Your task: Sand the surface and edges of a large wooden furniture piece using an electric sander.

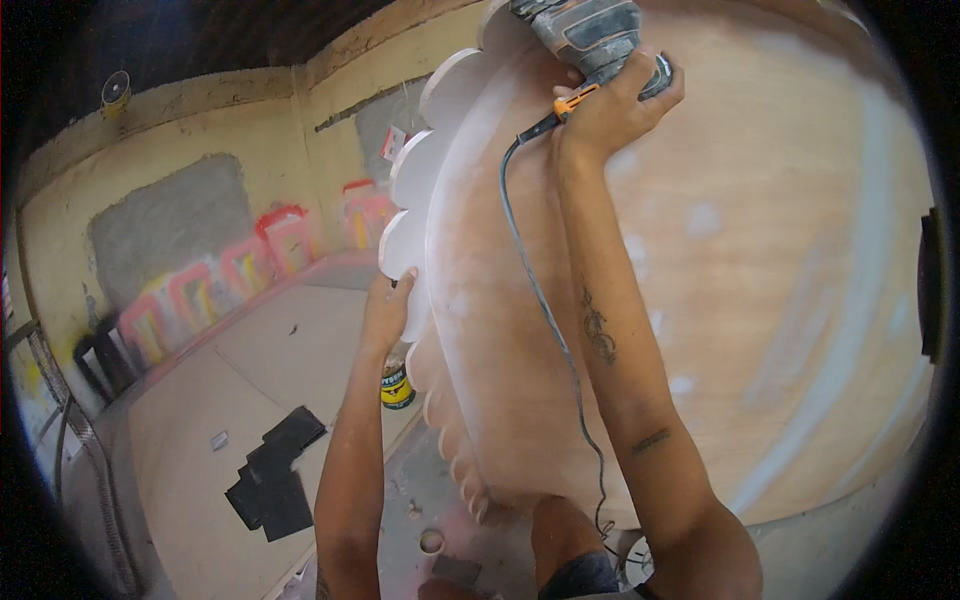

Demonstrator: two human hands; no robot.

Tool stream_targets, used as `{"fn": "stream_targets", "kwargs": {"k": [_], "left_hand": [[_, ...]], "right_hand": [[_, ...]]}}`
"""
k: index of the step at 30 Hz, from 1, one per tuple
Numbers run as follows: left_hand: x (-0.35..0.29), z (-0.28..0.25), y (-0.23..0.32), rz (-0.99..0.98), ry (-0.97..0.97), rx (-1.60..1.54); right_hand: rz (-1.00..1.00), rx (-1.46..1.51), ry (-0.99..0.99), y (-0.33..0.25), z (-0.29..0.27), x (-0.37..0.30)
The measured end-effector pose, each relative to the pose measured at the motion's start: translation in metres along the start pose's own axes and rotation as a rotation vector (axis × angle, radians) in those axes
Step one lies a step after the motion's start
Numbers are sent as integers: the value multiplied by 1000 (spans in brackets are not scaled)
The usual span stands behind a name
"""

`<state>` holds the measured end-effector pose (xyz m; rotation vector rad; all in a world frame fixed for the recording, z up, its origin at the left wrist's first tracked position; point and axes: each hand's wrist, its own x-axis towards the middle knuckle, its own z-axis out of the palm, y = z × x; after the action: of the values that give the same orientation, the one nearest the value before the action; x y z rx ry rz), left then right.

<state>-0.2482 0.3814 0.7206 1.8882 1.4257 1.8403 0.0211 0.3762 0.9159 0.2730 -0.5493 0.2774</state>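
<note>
My right hand (625, 105) is wrapped round a grey power sander (590, 35) at the top of the view. An orange clip (575, 102) sits by the sander's cord (530, 265), which hangs down across the large wooden panel (720, 330). Pale filler patches and streaks mark the panel's surface. Along its left side runs a white scalloped edge (405, 245). My left hand (388, 315) grips that edge, thumb on the near face, the other fingers mostly hidden. The sander's underside is out of sight, so I cannot tell whether it touches the panel.
A yellow and black can (397, 388) stands just beyond my left forearm. Black sheets (275, 480) lie on a flat beige board (200, 400) at left. A small roll-like ring (432, 542) is on the floor. Paint-stained walls (270, 130) rise behind.
</note>
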Motion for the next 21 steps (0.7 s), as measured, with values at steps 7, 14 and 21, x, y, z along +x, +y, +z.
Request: {"fn": "stream_targets", "kwargs": {"k": [7,14,21], "left_hand": [[-1,1,1,-5,-16,-42],[4,1,-13,35,-14,-35],[-3,0,1,66,25,-19]], "right_hand": [[-11,-79,-78,20,-13,-48],[139,-149,-152,24,-26,-83],[-9,-326,-241,41,-41,-105]]}}
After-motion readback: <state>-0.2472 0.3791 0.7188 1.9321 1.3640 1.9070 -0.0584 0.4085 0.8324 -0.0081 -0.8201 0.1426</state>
